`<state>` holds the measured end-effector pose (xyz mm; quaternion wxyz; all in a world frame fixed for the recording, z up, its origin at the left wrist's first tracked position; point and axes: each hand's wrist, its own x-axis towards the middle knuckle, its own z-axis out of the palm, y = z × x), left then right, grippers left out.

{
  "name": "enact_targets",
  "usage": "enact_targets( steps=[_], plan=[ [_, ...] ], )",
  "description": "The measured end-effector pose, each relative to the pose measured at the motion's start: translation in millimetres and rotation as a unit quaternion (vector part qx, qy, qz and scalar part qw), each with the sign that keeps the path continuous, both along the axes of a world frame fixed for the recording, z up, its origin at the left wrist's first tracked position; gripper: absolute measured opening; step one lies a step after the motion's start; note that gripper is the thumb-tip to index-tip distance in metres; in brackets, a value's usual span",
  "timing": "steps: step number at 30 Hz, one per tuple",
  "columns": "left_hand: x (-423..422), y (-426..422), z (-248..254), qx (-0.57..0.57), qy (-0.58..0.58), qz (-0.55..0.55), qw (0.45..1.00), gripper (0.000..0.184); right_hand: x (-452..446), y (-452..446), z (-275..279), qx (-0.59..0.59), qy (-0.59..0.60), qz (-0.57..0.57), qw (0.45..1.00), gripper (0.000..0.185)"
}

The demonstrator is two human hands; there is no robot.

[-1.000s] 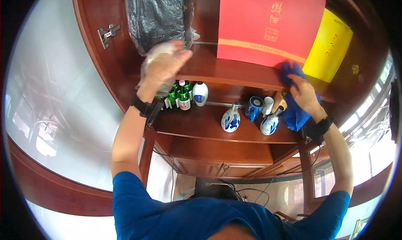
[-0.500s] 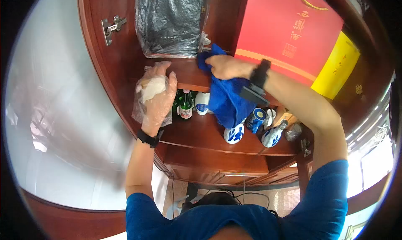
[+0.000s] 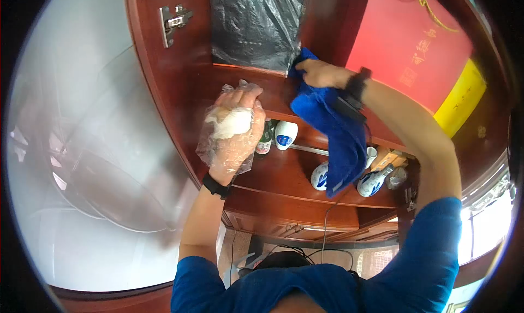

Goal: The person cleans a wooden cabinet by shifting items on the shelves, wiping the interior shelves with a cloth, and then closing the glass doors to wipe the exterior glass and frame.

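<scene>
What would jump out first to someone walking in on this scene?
Probably the big red package on the upper shelf, at the right, with a yellow one beside it. Next, the bright blue cloth, gripped in the right hand and hanging in front of the lower shelf. Then the left hand, wrapped in clear plastic.

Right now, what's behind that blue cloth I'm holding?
A blue-and-white bottle shows partly past the left edge of the blue cloth. The rest of it, and anything else the cloth covers, can't be seen.
</scene>
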<state>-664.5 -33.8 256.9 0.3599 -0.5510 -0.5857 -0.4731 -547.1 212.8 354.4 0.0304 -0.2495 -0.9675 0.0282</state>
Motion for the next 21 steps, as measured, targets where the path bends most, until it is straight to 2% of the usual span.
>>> enact_targets(
  steps=[4,6,8,10,12,13,15,18,21],
  plan=[
    [1,4,-3,0.054,-0.005,-0.029,0.998,0.020,35,-62,-2,-0.001,0.013,0.093,0.996,0.053],
    [0,2,-7,0.066,-0.014,-0.021,0.998,0.019,37,-75,-13,0.005,0.065,0.173,0.983,0.050],
    [-4,3,-12,0.108,-0.064,-0.106,0.986,0.018,21,-80,-15,0.028,0.070,0.231,0.970,0.051],
    [-2,-1,-16,0.146,-0.108,-0.137,0.974,0.015,-9,-78,-10,0.001,0.051,0.247,0.968,0.052],
    [2,-7,-34,0.155,-0.149,-0.167,0.962,0.022,-45,-72,-13,-0.033,0.044,0.258,0.965,0.054],
    [10,-15,-42,0.152,-0.150,-0.164,0.963,0.022,-65,-70,-16,-0.031,0.046,0.249,0.967,0.054],
    [25,-34,-58,0.127,-0.143,-0.065,0.979,0.025,-103,-72,-15,-0.024,0.044,0.243,0.969,0.054],
    [46,-70,-66,0.079,-0.163,-0.060,0.982,0.028,-144,-81,-13,0.003,0.037,0.258,0.965,0.054],
    [49,-90,-77,0.056,-0.173,-0.070,0.981,0.026,-144,-101,-13,-0.026,0.042,0.243,0.969,0.055]
  ],
)
